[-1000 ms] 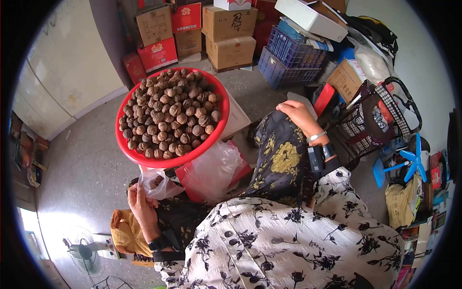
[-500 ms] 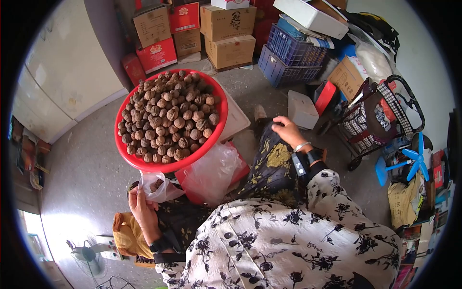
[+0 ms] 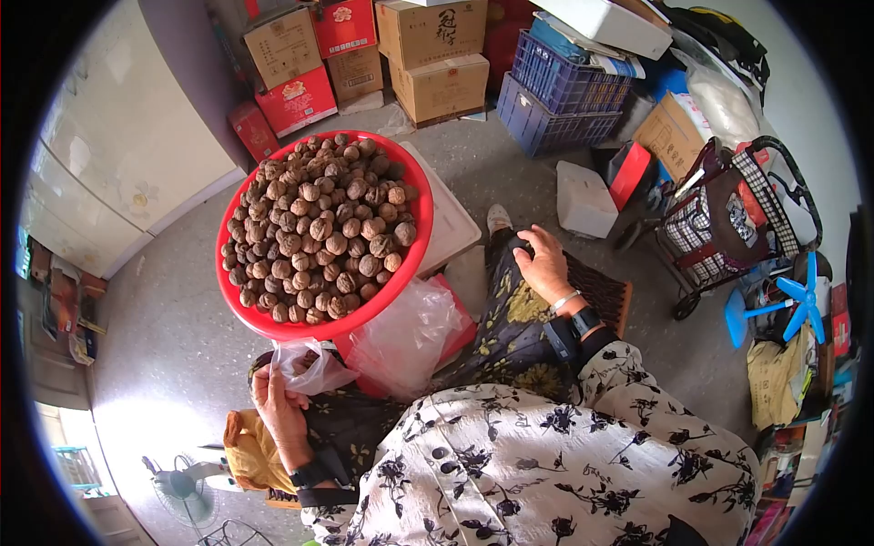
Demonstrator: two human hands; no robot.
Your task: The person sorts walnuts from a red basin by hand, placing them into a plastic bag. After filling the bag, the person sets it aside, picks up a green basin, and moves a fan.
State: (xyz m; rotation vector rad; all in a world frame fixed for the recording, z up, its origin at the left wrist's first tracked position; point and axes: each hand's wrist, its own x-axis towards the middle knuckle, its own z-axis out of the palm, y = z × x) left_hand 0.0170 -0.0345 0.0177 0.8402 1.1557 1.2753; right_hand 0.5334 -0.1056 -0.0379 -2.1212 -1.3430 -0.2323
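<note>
A large red basin [image 3: 418,259] heaped with walnuts [image 3: 319,227] stands in front of me, on a white lid-like surface [image 3: 452,218]. My left hand [image 3: 280,409] is closed on the edge of a small clear plastic bag [image 3: 314,367] just below the basin. My right hand [image 3: 543,264] is over my right knee, its fingers curled; whether they hold something is hidden. A larger clear plastic bag [image 3: 410,337] lies over a red box [image 3: 462,317] between my legs.
Cardboard boxes [image 3: 444,88] and red boxes stand at the back, with blue crates [image 3: 555,118] beside them. A checked cart [image 3: 719,223] and a blue fan-like object [image 3: 801,300] are at the right. A standing fan [image 3: 182,487] is at the lower left.
The view has shifted slightly. My right hand's fingers have turned downward over the knee. The dark contents seen in the small bag earlier no longer show.
</note>
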